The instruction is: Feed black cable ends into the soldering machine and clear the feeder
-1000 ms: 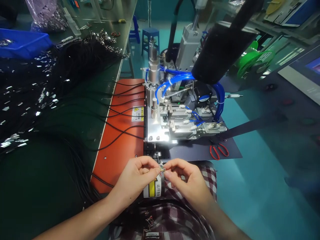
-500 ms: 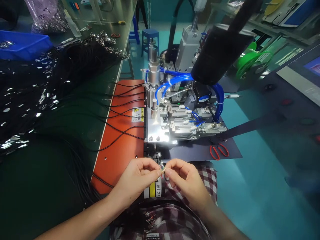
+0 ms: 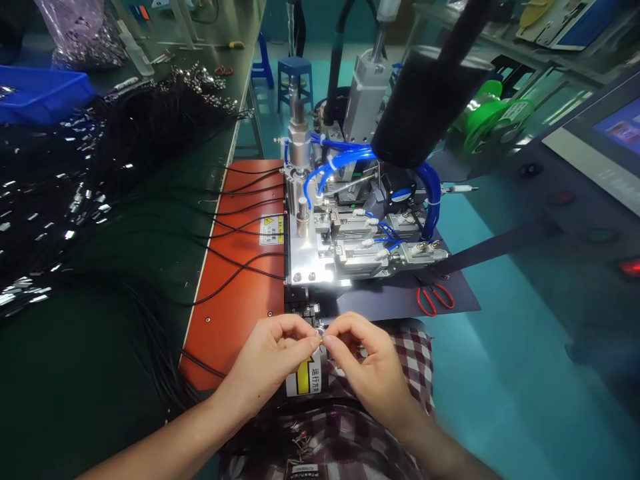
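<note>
Thin coloured wires [image 3: 321, 340] show between the fingertips of both hands, near the front of a machine [image 3: 315, 257]. My left hand [image 3: 280, 350] is closed in a pinch on the wires from the left. From the right, my right hand [image 3: 367, 353] also pinches them, its thumb and forefinger almost touching the left fingertips. Most of the wires' length is hidden behind the fingers. Just beyond the hands lies the machine's small black clamp block [image 3: 303, 300]. A label with a yellow mark [image 3: 304, 379] is below the fingertips.
Several black cables [image 3: 230, 263] cross the orange-red plate [image 3: 215, 340] into the machine. Red-handled scissors [image 3: 435, 299] lie on the dark plate at right. Bundled cables [image 3: 150, 120] and a blue bin [image 3: 45, 93] are on the left table. A black cylinder [image 3: 415, 107] overhangs the machine.
My right hand has shifted slightly left, bringing its fingertips closer to the left ones. Less of the wires shows between them. The whole view has shifted a little.
</note>
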Action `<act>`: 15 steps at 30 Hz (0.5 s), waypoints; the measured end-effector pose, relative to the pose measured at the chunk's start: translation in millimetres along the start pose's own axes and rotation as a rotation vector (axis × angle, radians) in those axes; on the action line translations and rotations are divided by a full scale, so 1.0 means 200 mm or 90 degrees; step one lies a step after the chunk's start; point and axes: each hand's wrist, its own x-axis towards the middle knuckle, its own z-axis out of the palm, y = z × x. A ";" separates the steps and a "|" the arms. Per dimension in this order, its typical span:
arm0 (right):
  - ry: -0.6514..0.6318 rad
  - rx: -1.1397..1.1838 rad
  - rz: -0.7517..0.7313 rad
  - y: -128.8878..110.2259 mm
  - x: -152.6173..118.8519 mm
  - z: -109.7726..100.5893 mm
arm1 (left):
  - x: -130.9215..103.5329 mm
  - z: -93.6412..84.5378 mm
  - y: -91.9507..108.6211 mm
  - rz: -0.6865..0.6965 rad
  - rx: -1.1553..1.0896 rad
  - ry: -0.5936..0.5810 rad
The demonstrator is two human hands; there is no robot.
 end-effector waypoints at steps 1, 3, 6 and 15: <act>0.005 -0.026 -0.023 0.00 -0.01 0.00 | 0.00 0.00 0.00 0.002 -0.009 0.005; 0.012 -0.076 -0.065 0.00 -0.03 0.01 | -0.01 0.01 -0.01 0.008 -0.019 0.014; 0.006 -0.052 -0.024 0.00 -0.04 0.01 | -0.02 0.03 -0.02 0.044 -0.018 0.026; -0.084 0.254 0.196 -0.01 -0.02 -0.02 | -0.01 -0.01 0.00 0.153 0.118 -0.062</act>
